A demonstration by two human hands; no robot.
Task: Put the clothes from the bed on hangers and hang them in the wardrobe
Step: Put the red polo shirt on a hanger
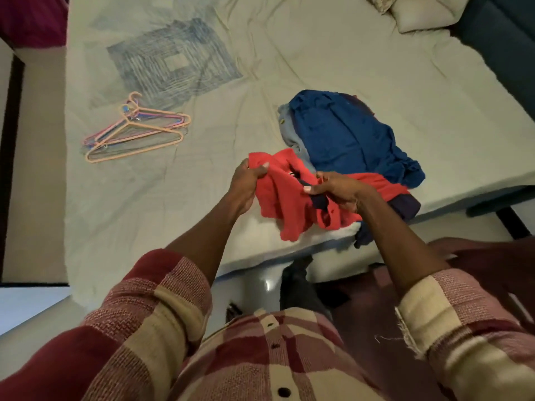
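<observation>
A red shirt (285,198) with a dark collar is held up over the bed's near edge. My left hand (246,183) grips its left shoulder and my right hand (337,191) grips it at the collar. Behind it on the bed lies a pile of clothes: a blue garment (344,134) on top, a light blue one (292,131) under it, a dark purple one (405,206) at the edge. Several plastic hangers (136,131), pink and peach, lie in a loose stack on the bed to the left. No wardrobe is in view.
The bed (289,53) has a pale green sheet with a blue square pattern at the far left. A pillow (419,13) sits at the far right corner. A dark red chair (477,270) stands by my right side. Floor shows at the lower left.
</observation>
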